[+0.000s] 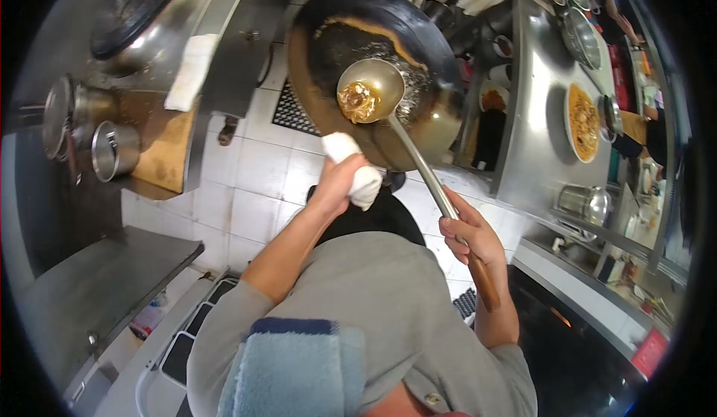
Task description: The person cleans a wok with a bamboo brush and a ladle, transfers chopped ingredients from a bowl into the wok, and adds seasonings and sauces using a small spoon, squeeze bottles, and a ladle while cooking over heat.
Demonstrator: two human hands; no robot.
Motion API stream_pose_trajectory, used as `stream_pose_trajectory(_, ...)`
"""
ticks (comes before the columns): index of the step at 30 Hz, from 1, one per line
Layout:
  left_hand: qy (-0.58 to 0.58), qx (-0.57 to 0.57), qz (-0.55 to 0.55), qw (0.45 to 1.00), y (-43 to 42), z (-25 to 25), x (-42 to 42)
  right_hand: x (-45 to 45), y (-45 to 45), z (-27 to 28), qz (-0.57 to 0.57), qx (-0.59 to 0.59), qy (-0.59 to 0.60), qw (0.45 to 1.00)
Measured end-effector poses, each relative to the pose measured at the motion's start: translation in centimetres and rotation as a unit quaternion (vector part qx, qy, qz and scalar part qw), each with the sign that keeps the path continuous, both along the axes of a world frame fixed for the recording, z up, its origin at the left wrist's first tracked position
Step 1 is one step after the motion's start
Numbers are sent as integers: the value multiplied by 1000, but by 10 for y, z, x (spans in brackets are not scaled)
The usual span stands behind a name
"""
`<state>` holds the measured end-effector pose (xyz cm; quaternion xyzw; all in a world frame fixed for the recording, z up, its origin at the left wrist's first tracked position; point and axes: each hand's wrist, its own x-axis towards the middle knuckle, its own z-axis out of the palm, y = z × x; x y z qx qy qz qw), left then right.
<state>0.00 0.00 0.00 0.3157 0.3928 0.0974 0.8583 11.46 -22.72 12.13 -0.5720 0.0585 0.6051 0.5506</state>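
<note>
My left hand (336, 183) is closed around a folded white cloth (345, 152) pressed against the near rim of a large dark wok (305, 81). The wok is tilted over the tiled floor, and a thin pool of shiny liquid lies inside it. My right hand (474, 230) grips the wooden-ended handle of a metal ladle (417, 155). Over the inside of the wok sits the ladle's bowl, with golden-brown liquid in it. The cloth hides whatever part of the wok my left fingers hold.
On the right, a steel counter (534, 110) bears an oval plate of noodle-like food (584, 123) and metal bowls (579, 36). To the left stand a steel pot (116, 150), a wooden board (166, 148) and a folded white towel (192, 72). Black matting (295, 110) lies on the floor.
</note>
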Motion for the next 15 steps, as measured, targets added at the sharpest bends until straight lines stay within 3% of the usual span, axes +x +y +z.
stream_pose_trajectory(2,-3,13,-8,1000,7,-7,10,1,3,-24,-55,102,138,984)
stream_pose_trajectory(6,35,-79,-31,996,12,16,-15,-23,-16,-43,-185,276,398,855)
stream_pose_trajectory(9,31,-125,-67,989,23,27,-33,-9,-34,-32,-177,294,345,874)
stream_pose_trajectory(12,59,-49,-50,996,27,55,-42,19,-45,17,-141,157,79,974)
stream_pose_trajectory(15,68,23,-56,996,29,78,-41,37,-50,46,-90,48,-105,989)
